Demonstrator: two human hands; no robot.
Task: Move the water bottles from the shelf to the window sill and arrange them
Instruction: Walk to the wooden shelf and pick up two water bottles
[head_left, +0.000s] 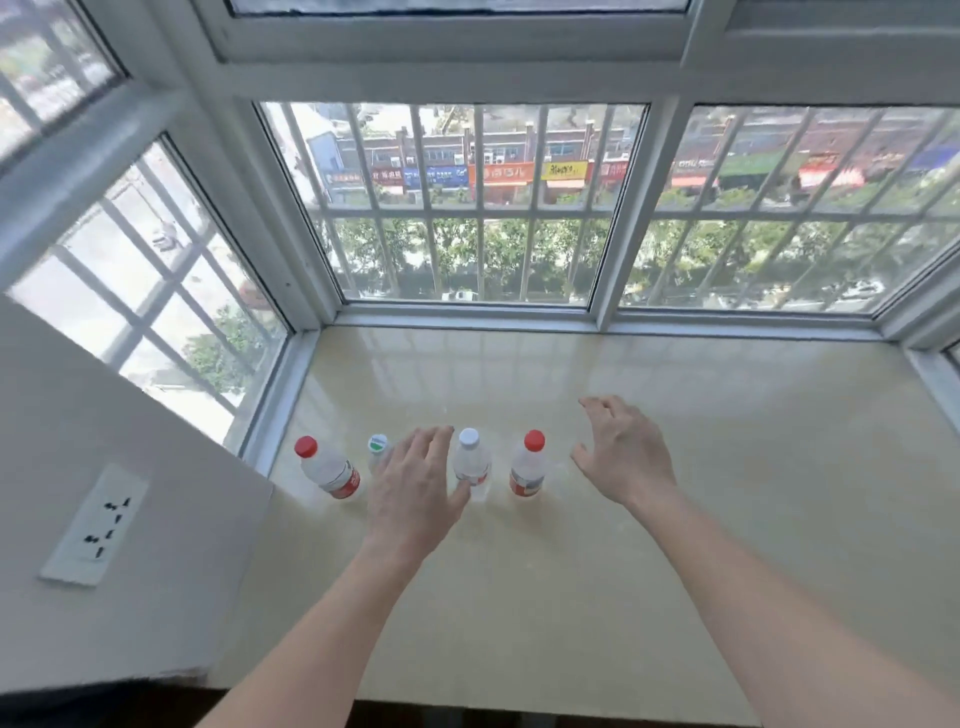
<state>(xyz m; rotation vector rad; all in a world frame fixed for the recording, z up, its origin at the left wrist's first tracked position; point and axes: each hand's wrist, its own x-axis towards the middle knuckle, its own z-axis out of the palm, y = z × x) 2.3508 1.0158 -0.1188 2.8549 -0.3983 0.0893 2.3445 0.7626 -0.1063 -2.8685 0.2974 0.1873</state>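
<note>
Two bare forearms are reaching forward from the bottom of the view over a glossy cream window sill (623, 519). The left hand (415, 493) is hovering with its fingers spread and gripping nothing; its thumb is lying against the base of the white-capped bottle (471, 465), though real contact cannot be confirmed. The right hand (621, 454) is also open and empty, fingers curled loosely, sitting just to the right of the red-capped bottle (529, 467) and apart from it. Four small water bottles are standing upright in a row running left to right across the sill, their long axes vertical. From the left: a second red-capped bottle at the end (327, 467), then a green-and-white-capped bottle (377, 449) partly hidden behind the left hand, then the white-capped one, then the red-capped one. The left hand is nearer the middle pair; the right hand is nearer the rightmost bottle. Beyond the row, the sill is stretching to a barred window (467, 208) overlooking trees and shopfronts. A wall socket (93, 525) is sitting at left.
</note>
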